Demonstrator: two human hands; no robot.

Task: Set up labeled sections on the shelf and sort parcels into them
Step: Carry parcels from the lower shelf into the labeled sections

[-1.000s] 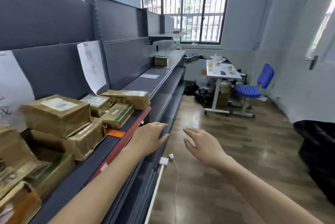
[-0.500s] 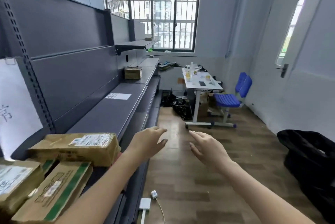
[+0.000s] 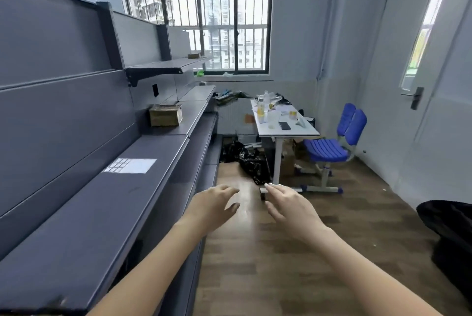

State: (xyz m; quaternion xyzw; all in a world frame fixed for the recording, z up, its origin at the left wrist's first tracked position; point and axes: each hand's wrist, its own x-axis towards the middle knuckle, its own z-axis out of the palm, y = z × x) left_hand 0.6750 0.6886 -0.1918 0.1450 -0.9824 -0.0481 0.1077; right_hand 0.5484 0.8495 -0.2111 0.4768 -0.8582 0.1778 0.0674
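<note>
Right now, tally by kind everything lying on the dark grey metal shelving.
Brown cardboard parcel: 1
White paper label sheet: 1
Small brown item on the upper ledge, too distant to identify: 1
Total: 3

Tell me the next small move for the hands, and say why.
Probably reach the left hand forward and left to the white label sheet lying flat on the shelf. It and the right hand are open and empty, out over the floor past the shelf's edge. The sheet looks like the nearest task item; the cardboard parcel sits farther along.
</note>
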